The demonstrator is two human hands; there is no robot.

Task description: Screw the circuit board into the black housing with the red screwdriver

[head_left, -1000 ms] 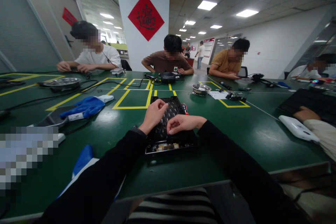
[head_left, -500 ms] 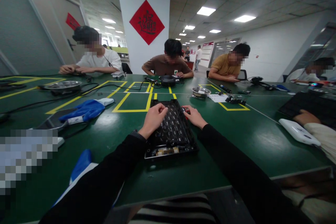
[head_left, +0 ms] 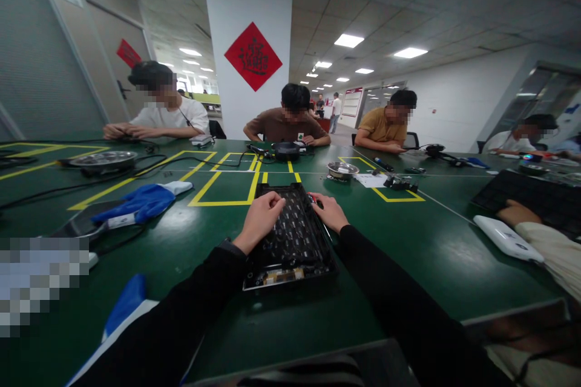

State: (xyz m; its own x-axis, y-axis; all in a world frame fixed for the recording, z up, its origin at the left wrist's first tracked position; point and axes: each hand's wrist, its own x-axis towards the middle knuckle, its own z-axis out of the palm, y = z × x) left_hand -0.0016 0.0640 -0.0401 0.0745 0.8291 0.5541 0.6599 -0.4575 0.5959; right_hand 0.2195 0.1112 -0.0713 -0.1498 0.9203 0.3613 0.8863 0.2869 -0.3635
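A black, open electronics housing (head_left: 295, 236) lies on the green table, with rows of small bright metal parts inside and a gold-coloured strip at its near end. My left hand (head_left: 264, 217) rests over its left side, thumb and fingers pinched together; anything between the fingertips is too small to make out. At the far right edge of the housing, my right hand (head_left: 331, 213) is closed around a red-handled tool (head_left: 311, 199). Most of that tool is hidden by the fingers, so its exact kind does not show.
Blue-and-white gloves (head_left: 140, 204) lie to the left, near black cables. A metal bowl (head_left: 342, 170) and small black parts (head_left: 402, 184) stand beyond my right hand. A white device (head_left: 508, 238) sits by a co-worker's arm at right. Other people sit across the green table (head_left: 399, 254).
The view has tilted up slightly, so everything sits lower in the picture. My right hand's fingers cover more of the red-handled tool; my left hand stays pinched over the housing.
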